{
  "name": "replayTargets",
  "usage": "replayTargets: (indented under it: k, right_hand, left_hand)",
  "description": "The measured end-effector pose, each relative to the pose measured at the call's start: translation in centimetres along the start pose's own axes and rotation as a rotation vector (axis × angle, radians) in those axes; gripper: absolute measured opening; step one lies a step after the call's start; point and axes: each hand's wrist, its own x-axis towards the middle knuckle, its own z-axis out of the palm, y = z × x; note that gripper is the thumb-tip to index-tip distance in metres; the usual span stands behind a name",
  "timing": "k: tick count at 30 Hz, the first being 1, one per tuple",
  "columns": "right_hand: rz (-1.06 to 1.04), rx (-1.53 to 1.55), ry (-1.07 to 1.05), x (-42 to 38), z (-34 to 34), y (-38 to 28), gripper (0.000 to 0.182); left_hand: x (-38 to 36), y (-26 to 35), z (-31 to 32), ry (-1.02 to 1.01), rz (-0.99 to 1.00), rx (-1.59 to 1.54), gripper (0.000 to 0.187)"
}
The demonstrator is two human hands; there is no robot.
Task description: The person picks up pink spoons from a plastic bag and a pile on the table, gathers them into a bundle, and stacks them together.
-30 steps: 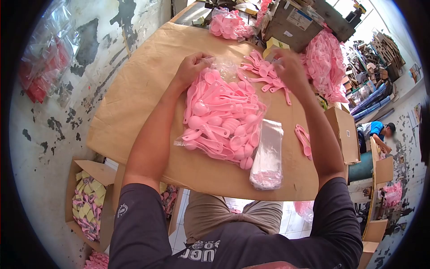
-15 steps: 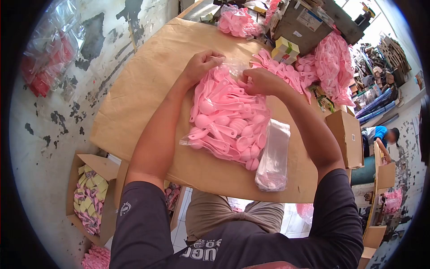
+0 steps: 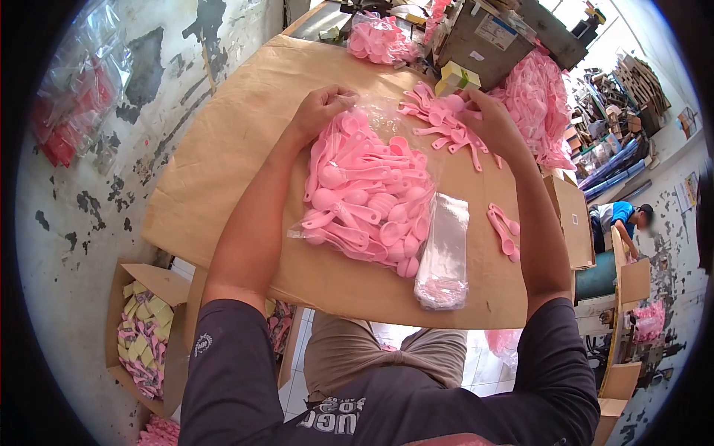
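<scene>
Clear sleeves (image 3: pixel 443 249): bag's 5 o'clock, lower end blurry.
Bag of pink spoons (image 3: pixel 368 197): mid-tabletop (image 3: pixel 230 149), its film partly lost in glare.
Left hand (image 3: pixel 323 113): bag's 11 o'clock, grip pinching its film.
Right hand (image 3: pixel 491 123): 1 o'clock, over loose spoons (image 3: pixel 444 134); cannot tell whether the grip holds any.
Co-worker (image 3: pixel 623 219): 3 o'clock, legs mostly hidden.

Pink plastic spoons (image 3: pixel 387 197), smooth and softly shiny, filled a glossy, crinkled clear plastic bag (image 3: pixel 383 119) on a table covered in matt brown paper-like sheeting (image 3: pixel 216 163). Thin clear plastic sleeves (image 3: pixel 444 249) caught the light with a slick sheen. Ribbed-edged brown cardboard looked dull on an open box (image 3: pixel 160 282), while paint flaked from a rough wall (image 3: pixel 175 56). A worker wore a dark, matt cloth shirt (image 3: pixel 416 405).
</scene>
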Motion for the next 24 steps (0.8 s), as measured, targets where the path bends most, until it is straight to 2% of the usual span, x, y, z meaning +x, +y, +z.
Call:
replayTargets:
  k: [1, 2, 4, 5, 6, 8, 9, 11, 14, 15, 17, 21, 23, 24]
  right_hand:
    - [-0.047, -0.178, 0.045, -0.2, 0.1, 1.2, 0.034]
    - [-0.045, -0.182, 0.047, -0.5, 0.4, 1.2, 0.034]
    - [-0.213, -0.527, 0.234, -1.2, 1.7, 0.0, 0.041]
    - [-0.086, -0.161, 0.084, -1.0, 2.4, -0.9, 0.043]
    - [-0.084, -0.158, 0.084, -0.5, 3.0, -2.0, 0.043]
    - [0.105, 0.159, -0.366, 0.6, 4.4, -3.9, 0.049]
    - [0.109, 0.163, -0.366, 0.7, 5.5, -4.6, 0.049]
    - [-0.004, -0.101, -0.397, 0.9, 7.4, -5.5, 0.051]
    - [-0.135, -0.134, -0.452, 2.7, 10.1, -3.3, 0.053]
    - [-0.138, -0.132, -0.452, 2.8, 10.0, -3.4, 0.053]
    - [0.046, 0.065, -0.573, 2.6, 9.1, -4.1, 0.044]
    - [-0.029, 0.034, -0.42, 1.4, 8.3, -3.4, 0.03]
    - [-0.016, 0.193, -0.187, 0.7, 6.5, -3.0, 0.021]
    - [-0.01, 0.192, -0.186, 0.4, 5.6, -2.7, 0.021]
  left_hand:
    - [0.0, 0.2, 0.1, -0.014, -0.014, 0.02, 0.036]
    - [0.1, 0.1, 0.1, -0.017, -0.011, 0.018, 0.036]
    - [0.2, -0.3, 0.0, -0.019, 0.006, 0.02, 0.035]
    - [0.2, -0.1, 0.0, -0.018, 0.005, 0.022, 0.035]
    - [0.0, 0.2, 0.1, -0.014, 0.005, 0.026, 0.035]
    - [0.0, 0.2, 0.2, -0.015, -0.002, 0.031, 0.035]
    - [0.1, -0.1, 0.1, -0.018, 0.009, 0.013, 0.034]
    - [0.0, -0.5, 0.0, -0.017, 0.015, -0.004, 0.034]
    - [0.0, -0.2, 0.0, 0.013, 0.002, 0.038, 0.034]
    - [0.0, -0.1, 0.0, 0.01, 0.005, 0.039, 0.034]
    - [0.0, -0.1, 0.0, 0.003, 0.006, 0.037, 0.035]
    - [0.1, -0.2, 0.1, 0.006, 0.022, 0.038, 0.033]
    - [-0.1, 0.2, 0.1, 0.011, 0.013, 0.059, 0.032]
    - [-0.1, 0.3, 0.0, -0.005, 0.007, 0.051, 0.032]
